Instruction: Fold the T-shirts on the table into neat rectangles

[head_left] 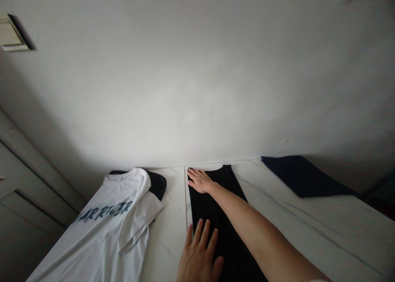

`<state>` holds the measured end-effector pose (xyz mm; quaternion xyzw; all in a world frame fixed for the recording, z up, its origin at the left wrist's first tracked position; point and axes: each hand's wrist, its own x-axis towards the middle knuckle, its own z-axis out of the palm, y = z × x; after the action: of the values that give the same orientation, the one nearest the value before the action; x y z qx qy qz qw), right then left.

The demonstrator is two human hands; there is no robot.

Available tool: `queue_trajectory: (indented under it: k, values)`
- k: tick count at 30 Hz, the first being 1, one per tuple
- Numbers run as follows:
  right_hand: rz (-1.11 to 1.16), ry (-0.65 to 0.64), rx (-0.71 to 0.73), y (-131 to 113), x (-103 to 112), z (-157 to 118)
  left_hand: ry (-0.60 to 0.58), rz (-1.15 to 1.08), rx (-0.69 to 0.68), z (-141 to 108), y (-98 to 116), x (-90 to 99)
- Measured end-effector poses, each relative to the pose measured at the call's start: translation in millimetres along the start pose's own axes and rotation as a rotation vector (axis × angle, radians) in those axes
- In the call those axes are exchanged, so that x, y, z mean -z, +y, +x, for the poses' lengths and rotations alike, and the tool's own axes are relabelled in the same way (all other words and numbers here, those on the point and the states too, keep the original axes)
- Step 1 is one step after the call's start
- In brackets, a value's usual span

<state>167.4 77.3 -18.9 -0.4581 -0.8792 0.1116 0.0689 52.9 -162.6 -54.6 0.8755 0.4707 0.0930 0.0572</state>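
Note:
A black garment [222, 228] is spread lengthwise on the white marble-patterned table; its kind is not clear from what shows. My right hand [200, 180] lies flat on its far left corner, with the forearm crossing over the cloth from the right. Closer to me, my left hand [200, 255] is palm down over the garment's left edge, fingers spread. Neither hand is gripping anything. The near end of the black cloth runs out of the picture.
To the left, a white T-shirt [105, 236] with dark lettering lies over a black item [158, 185], mostly covered. A folded navy cloth [305, 179] rests at the back right of the marbled table [293, 224]. A wall [197, 88] closes off the far edge.

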Motion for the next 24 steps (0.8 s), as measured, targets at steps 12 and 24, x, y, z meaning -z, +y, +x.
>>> queue_trajectory:
  k: [12,24]
  values:
    - [0.0,-0.005,0.002,1.5,-1.7,-0.2,-0.137,-0.141,0.048,2.3,5.9,23.4]
    - [0.05,0.171,0.032,-8.1,51.1,-11.0,-0.066,-0.147,0.054,-5.6,12.3,35.1]
